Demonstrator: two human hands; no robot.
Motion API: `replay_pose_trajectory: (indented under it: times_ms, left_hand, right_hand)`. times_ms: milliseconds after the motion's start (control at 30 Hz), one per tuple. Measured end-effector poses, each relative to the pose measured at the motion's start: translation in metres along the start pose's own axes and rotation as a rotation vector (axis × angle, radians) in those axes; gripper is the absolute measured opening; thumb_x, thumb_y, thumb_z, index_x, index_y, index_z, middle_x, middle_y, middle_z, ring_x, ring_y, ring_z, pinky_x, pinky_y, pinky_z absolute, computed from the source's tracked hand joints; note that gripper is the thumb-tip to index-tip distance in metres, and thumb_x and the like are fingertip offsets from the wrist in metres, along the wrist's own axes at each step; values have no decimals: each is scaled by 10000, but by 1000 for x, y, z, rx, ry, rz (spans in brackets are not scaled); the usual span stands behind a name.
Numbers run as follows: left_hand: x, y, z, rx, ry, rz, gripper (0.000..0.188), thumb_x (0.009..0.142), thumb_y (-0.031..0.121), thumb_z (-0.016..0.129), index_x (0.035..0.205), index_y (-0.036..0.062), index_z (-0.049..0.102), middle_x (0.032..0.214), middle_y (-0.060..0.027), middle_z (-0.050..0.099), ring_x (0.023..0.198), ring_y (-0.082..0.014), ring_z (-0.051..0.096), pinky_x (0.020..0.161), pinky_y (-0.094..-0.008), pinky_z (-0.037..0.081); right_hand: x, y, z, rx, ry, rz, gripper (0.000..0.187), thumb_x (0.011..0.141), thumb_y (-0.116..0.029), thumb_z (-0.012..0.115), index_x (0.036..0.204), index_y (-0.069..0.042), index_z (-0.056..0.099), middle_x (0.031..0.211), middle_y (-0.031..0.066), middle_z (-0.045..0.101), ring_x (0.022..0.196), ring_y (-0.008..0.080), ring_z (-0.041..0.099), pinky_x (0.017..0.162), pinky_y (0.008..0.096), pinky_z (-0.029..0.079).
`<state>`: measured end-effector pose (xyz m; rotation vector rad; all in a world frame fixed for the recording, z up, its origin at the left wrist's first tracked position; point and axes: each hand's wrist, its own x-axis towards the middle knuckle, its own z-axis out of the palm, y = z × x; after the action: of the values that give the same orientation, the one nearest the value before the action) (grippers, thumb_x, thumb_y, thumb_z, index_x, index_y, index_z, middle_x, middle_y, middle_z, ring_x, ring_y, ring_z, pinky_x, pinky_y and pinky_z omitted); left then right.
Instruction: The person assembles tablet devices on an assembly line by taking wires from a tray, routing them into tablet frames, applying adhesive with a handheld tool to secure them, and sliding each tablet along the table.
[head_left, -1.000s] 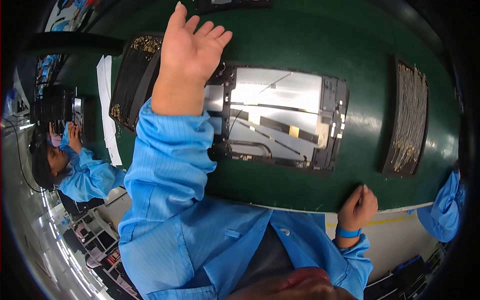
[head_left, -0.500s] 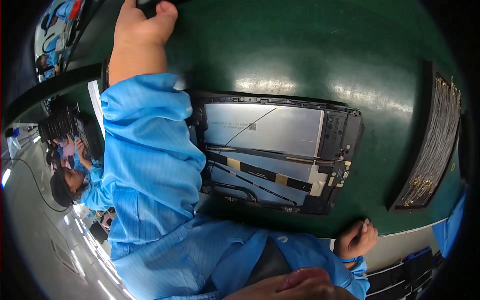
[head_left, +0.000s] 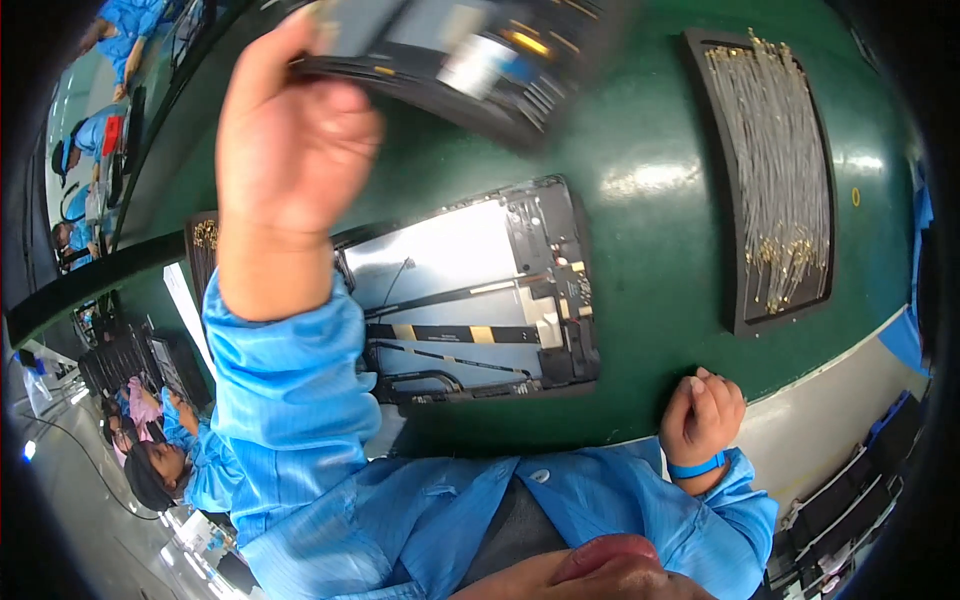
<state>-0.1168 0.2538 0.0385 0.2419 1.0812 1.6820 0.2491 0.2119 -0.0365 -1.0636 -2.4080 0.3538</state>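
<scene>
At the top left my left hand (head_left: 295, 165) is closed on the edge of an opened tablet (head_left: 420, 45), holding it tilted above the table. Motion blurs its right side; bare inner parts and a white label show. Another opened tablet (head_left: 450, 235) lies flat on the green table, below and right of that hand. Silvery panels, black flat cables and a dark frame show inside it, and my left sleeve hides its left end. My right hand (head_left: 702, 412), with a blue wristband (head_left: 697, 467), rests curled in a loose fist at the table's near edge, apart from both tablets.
On the right of the green table (head_left: 640, 270) stands a black tray (head_left: 738, 300) full of thin grey cables (head_left: 780, 170) with gold-coloured ends. Farther right lies a small yellow ring (head_left: 855, 197). Co-workers in blue (head_left: 190, 470) sit along the left side.
My left hand has come back nearer from the top edge, bringing a second opened tablet into view. The whole view has shifted. My right hand stays curled at the table edge.
</scene>
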Motion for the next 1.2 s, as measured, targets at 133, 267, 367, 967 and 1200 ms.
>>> replay_pose_trajectory:
  times_ms: [133,267,367,967,1200]
  left_hand:
    - [-5,-44,50,151,-191,-165,185,733,260,543,679,84,525,605,-35,543,443,-110,475,380,-174,335]
    - [-2,-90,85,175,-202,-302,357,732,315,560,875,-8,511,750,-87,538,619,-152,482,606,-269,412]
    - [-15,-79,69,239,-133,-129,783,720,328,578,1212,-74,120,1248,-267,103,1083,-364,292,903,-387,313]
    - [-213,-48,-105,768,823,449,439,807,270,468,1096,-55,405,992,-144,470,892,-168,468,801,-265,378]
    - [-225,-62,-112,773,751,350,429,815,273,453,1084,-60,418,985,-149,480,896,-172,475,803,-269,381]
  right_hand:
    - [1,-5,2,-53,50,-25,337,600,22,599,893,-83,470,813,87,530,628,246,494,592,315,420]
    - [0,-5,4,-44,116,-35,308,585,13,615,852,-79,491,805,82,541,633,237,497,601,308,418]
    - [3,-7,6,8,182,-38,250,581,-1,627,793,-72,515,764,77,550,595,226,506,553,299,425]
    - [58,46,-30,16,138,657,274,742,-267,515,870,-28,558,802,162,568,749,289,550,664,310,428]
    - [75,48,-30,-82,-110,679,239,719,-229,502,874,-57,560,788,171,564,744,311,539,671,335,426]
